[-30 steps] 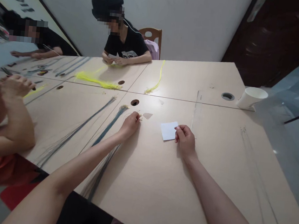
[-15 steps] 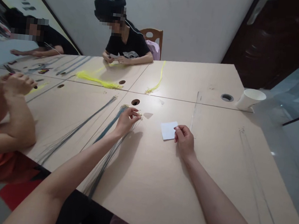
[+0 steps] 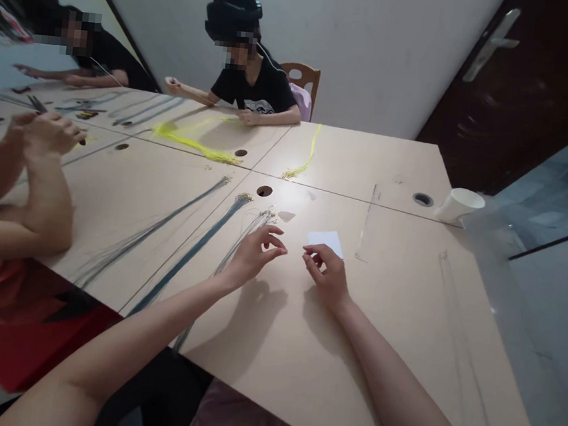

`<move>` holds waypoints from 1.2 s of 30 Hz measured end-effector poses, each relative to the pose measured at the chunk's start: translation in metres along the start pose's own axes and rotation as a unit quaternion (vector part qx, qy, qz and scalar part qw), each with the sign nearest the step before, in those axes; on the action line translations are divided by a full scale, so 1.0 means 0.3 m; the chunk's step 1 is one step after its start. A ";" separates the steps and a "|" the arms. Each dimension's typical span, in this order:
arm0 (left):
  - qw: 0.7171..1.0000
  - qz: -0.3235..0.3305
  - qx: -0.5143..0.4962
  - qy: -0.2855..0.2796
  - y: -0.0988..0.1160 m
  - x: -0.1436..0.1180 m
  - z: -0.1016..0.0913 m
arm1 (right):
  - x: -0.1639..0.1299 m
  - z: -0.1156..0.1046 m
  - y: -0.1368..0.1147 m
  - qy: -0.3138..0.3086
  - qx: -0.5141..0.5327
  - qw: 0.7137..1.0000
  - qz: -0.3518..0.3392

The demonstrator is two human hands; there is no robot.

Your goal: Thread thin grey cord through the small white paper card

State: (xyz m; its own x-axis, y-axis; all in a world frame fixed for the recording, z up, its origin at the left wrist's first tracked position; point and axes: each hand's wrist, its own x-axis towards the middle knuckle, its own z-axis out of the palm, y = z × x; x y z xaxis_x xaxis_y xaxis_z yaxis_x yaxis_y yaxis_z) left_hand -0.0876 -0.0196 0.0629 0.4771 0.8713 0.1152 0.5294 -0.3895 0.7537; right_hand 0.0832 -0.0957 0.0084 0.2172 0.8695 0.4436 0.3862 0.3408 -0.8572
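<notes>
My left hand [image 3: 258,254] is over the table beside a bundle of thin grey cords [image 3: 258,220] with small metallic ends. Its thumb and fingers curl toward each other in a loose pinch; anything between them is too fine to make out. Facing it, my right hand [image 3: 325,274] has thumb and forefinger drawn together, their contents also unclear. A white paper square [image 3: 327,239] lies on the table just behind the right hand, which partly covers it. To the left stretch a thick blue-grey cord bundle [image 3: 195,248] and a thinner grey bundle [image 3: 178,211].
Yellow cords [image 3: 194,147] lie across the table [image 3: 375,356]. A clear ruler [image 3: 367,221], cable holes and a white cup [image 3: 460,206] are to the right and back. A neighbour's forearms [image 3: 47,197] rest at left; two people sit opposite.
My left hand has drawn back from the cord ends toward my right hand. The right hand has let go of the white paper and moved left. The view has shifted slightly.
</notes>
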 end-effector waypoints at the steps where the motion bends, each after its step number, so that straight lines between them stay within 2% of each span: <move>1: 1.000 0.002 0.003 -0.009 0.008 -0.007 0.004 | -0.003 0.006 -0.003 -0.012 0.006 1.000 -0.004; 5: 0.999 0.018 0.005 -0.038 0.034 -0.024 0.016 | -0.013 0.022 -0.007 -0.042 0.019 0.999 -0.013; 12: 0.997 0.041 0.017 -0.061 0.049 -0.026 0.025 | -0.018 0.022 -0.007 -0.039 0.052 0.998 0.011; 18: 0.983 0.058 0.010 -0.173 0.029 -0.013 -0.002 | -0.013 0.010 0.000 0.002 0.102 0.990 0.099; 21: 0.978 0.025 0.002 -0.209 0.009 -0.014 -0.064 | -0.004 -0.011 0.015 0.052 0.144 0.977 0.149; 25: 0.973 -0.061 -0.030 -0.219 -0.026 -0.036 -0.206 | 0.010 -0.040 0.051 0.108 0.232 0.945 0.206; 29: 0.979 -0.120 -0.035 -0.159 -0.053 -0.096 -0.363 | 0.015 -0.053 0.079 0.141 0.282 0.922 0.225; 32: 0.983 -0.137 0.004 -0.118 -0.053 -0.175 -0.451 | 0.018 -0.054 0.086 0.156 0.289 0.916 0.231; 34: 0.983 -0.119 0.036 -0.133 -0.033 -0.239 -0.478 | 0.022 -0.053 0.087 0.160 0.281 0.917 0.233; 36: 0.979 -0.088 0.063 -0.174 0.010 -0.299 -0.476 | 0.027 -0.054 0.085 0.158 0.274 0.920 0.232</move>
State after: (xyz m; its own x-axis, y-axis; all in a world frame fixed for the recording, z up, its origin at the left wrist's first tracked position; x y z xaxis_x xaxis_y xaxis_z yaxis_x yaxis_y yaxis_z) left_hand -0.2290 -0.0563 0.1472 0.5686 0.7827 -0.2531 0.6966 -0.2943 0.6544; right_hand 0.1094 -0.0858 -0.0058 0.5286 0.8486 -0.0239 -0.3047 0.1634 -0.9383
